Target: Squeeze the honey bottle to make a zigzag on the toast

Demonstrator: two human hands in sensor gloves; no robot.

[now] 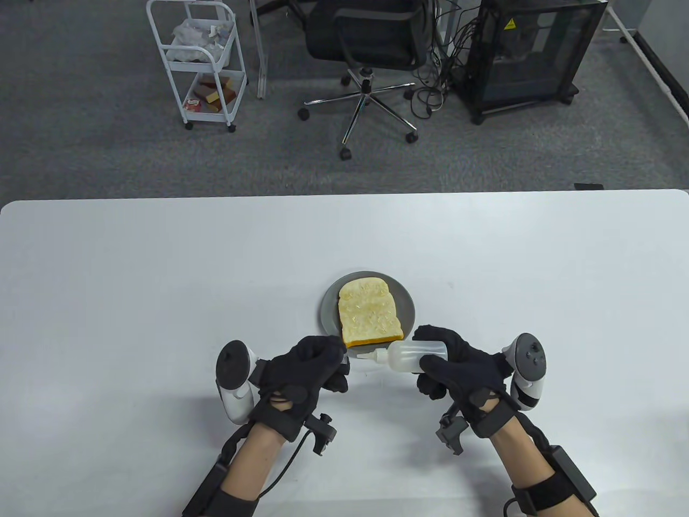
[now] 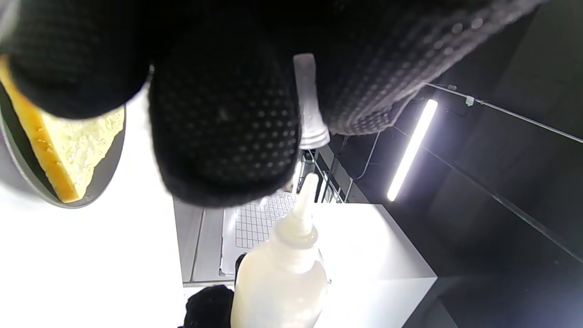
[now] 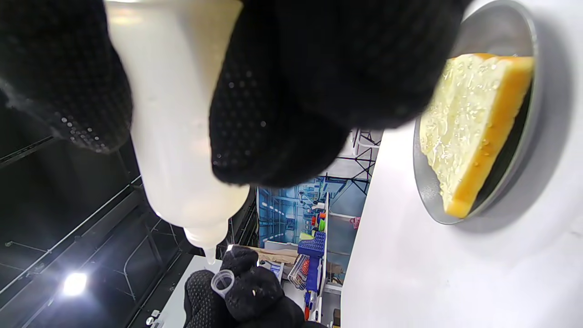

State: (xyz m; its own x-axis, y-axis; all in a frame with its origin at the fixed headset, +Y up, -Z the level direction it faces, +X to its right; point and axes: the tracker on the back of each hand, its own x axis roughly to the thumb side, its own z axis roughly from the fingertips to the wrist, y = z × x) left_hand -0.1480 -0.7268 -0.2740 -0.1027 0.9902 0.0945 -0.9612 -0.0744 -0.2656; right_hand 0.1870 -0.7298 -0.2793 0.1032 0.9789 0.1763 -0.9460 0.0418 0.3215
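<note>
The right hand [image 1: 463,366] grips the honey bottle [image 1: 414,356] lying sideways, its nozzle pointing to 9 o'clock at the left hand [image 1: 307,371], which pinches the clear cap [image 2: 309,109]. Toast [image 1: 368,312] sits on the grey plate [image 1: 328,312] at 12 o'clock.

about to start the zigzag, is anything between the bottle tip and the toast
Nothing visible blocks it. The right hand holds the honey bottle with its nozzle bare, pointing left just beside the plate. The cap is off, pinched in the left hand. The toast lies uncovered on the plate.
</note>
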